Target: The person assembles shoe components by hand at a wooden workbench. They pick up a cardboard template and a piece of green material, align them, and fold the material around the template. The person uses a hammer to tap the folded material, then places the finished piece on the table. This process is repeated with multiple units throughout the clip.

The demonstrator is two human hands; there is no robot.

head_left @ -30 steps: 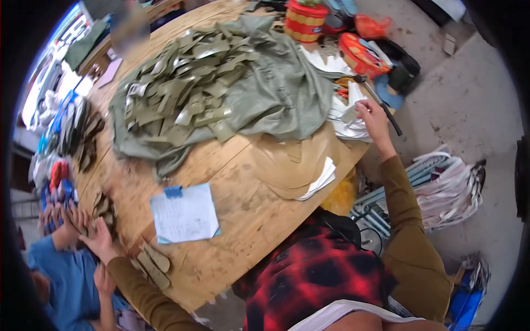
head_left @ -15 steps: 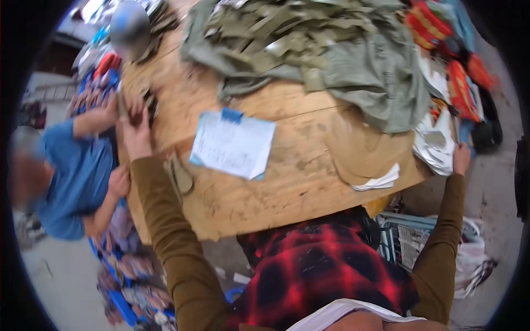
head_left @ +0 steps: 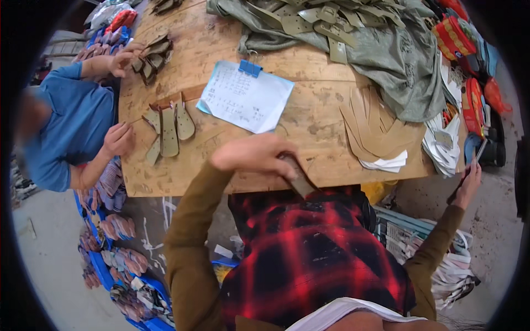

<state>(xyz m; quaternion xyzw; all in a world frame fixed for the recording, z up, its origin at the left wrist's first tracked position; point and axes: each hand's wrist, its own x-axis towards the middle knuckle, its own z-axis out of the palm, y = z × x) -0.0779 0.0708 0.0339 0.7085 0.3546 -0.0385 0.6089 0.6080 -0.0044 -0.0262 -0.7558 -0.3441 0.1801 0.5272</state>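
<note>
My left hand [head_left: 255, 154] is over the table's near edge, fingers closed on a curved olive shoe-upper piece [head_left: 301, 181]. The piece hangs tilted toward my red and black checked apron. Out at the right, past the table corner, my right hand [head_left: 469, 186] is closed round a thin, long object [head_left: 482, 149] whose kind I cannot make out. A dark strip shows beneath that hand. Beside it lies a fanned stack of white pieces [head_left: 441, 144]. Several olive upper pieces with small holes [head_left: 169, 131] lie at the left of the table.
A co-worker in a blue shirt [head_left: 83, 118] sits at the left, one hand near an olive bundle [head_left: 152, 58]. A clipped paper sheet [head_left: 245, 96], tan curved pieces [head_left: 375, 124] and a grey-green cloth [head_left: 397, 77] under olive pieces lie on the wooden table [head_left: 210, 174]. Crates stand below.
My left hand has come back from beside the co-worker's hands to the near edge, now with an olive piece. My right hand has moved slightly nearer me. The view has shifted.
</note>
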